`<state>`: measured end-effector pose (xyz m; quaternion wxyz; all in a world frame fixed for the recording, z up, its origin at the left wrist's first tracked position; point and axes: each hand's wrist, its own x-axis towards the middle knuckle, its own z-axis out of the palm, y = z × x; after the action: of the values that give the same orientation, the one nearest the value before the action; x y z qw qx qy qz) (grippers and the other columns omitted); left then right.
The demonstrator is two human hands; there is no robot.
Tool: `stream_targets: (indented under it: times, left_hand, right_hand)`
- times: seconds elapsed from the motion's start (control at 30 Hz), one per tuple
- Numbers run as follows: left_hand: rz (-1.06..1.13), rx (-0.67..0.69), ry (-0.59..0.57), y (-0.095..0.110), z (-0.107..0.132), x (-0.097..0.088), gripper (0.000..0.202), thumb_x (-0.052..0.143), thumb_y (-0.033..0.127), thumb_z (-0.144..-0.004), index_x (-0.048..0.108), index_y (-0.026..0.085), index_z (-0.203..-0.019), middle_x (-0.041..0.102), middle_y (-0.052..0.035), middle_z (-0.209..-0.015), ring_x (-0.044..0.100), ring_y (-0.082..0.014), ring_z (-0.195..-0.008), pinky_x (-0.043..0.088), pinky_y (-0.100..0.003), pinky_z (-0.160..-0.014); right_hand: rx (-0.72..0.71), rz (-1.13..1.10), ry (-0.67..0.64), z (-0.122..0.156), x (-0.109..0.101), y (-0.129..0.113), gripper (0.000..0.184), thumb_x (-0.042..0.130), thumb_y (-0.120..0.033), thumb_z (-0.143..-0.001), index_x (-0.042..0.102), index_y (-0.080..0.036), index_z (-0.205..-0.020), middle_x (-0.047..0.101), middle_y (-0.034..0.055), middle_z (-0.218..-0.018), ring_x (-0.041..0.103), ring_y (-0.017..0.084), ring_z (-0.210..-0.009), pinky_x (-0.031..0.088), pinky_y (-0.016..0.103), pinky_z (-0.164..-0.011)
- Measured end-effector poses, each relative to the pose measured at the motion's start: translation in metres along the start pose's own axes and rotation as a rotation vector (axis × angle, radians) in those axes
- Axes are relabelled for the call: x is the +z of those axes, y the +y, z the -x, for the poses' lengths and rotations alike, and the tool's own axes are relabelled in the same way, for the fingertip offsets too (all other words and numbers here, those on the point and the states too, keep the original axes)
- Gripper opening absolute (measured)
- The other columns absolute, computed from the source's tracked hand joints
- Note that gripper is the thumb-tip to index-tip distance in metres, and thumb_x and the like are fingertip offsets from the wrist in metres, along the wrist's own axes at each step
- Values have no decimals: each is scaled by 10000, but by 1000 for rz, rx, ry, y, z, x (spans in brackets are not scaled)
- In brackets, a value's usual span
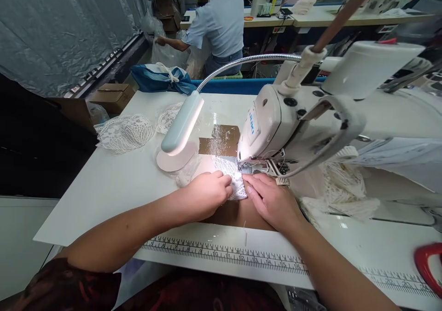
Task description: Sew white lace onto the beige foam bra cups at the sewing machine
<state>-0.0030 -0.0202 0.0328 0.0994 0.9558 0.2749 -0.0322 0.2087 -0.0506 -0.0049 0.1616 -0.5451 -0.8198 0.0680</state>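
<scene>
A small piece of white lace point(232, 174) lies on the table under the needle end of a white sewing machine point(276, 124). My left hand point(207, 193) is curled, its fingers pinching the lace's left edge. My right hand point(271, 200) rests flat on the lace's right side, its fingers close together and pointing toward the presser foot point(253, 166). The lace between my two hands is partly hidden by my fingers.
A gooseneck lamp point(181, 129) stands just left of the needle. Piles of white lace point(124, 131) lie at the far left and more lace point(345, 187) right of the machine. A printed ruler point(224, 253) runs along the front edge. Red-handled scissors point(428, 265) sit at right. Another person point(217, 23) works behind.
</scene>
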Motion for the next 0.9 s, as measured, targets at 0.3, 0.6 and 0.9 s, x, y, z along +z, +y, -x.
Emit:
stream_targets:
  times: [0.3, 0.6, 0.9]
  left_hand:
    - [700, -138, 56, -32, -8, -1, 294, 398, 293, -938, 502, 158, -699, 477, 40, -612, 423, -79, -550, 322, -200, -541]
    - [474, 51, 67, -29, -6, -8, 227, 477, 262, -907, 564, 157, -725, 570, -12, -713, 515, -138, -730, 381, -239, -682]
    - [108, 48, 89, -18, -8, 6, 219, 445, 206, -910, 643, 145, -983, 619, -99, -970, 550, -193, -811, 396, -326, -742]
  right_hand:
    - [-2, -59, 3, 1, 7, 4, 385, 482, -182, -869, 587, -206, -1238, 683, 62, -1124, 651, 212, -890, 482, 300, -690]
    - [-146, -174, 24, 2, 4, 1, 209, 474, -199, -902, 657, -185, -801, 657, 34, -779, 599, 142, -701, 419, 248, -637]
    - [-300, -44, 135, 14, 5, -2, 178, 508, -165, -882, 685, -176, -872, 678, 40, -761, 585, 168, -723, 394, 286, -673]
